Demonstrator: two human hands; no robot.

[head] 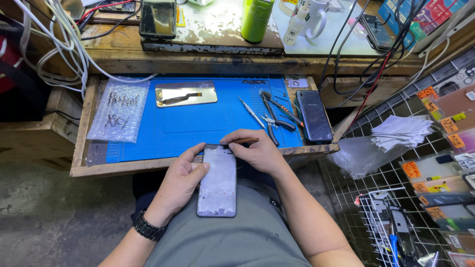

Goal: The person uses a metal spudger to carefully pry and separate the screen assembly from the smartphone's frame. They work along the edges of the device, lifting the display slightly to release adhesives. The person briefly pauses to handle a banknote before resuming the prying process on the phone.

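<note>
- The phone frame (217,180) rests on my lap just below the tray's front edge, long side running away from me; its open face looks pale grey and dusty inside a dark rim.
- My left hand (180,180) cups its left edge, fingers curled against the side and thumb on the face.
- My right hand (257,148) sits at its top corner, fingers pinched together on a thin brown tool (245,141) (tip hidden behind my fingers).
- The wooden tray (81,123) holds a blue mat (198,123) carrying a gold backing plate (186,94), tweezers (251,111), pliers (274,118), a dark phone (314,116) and a bubble bag (119,111).
</note>
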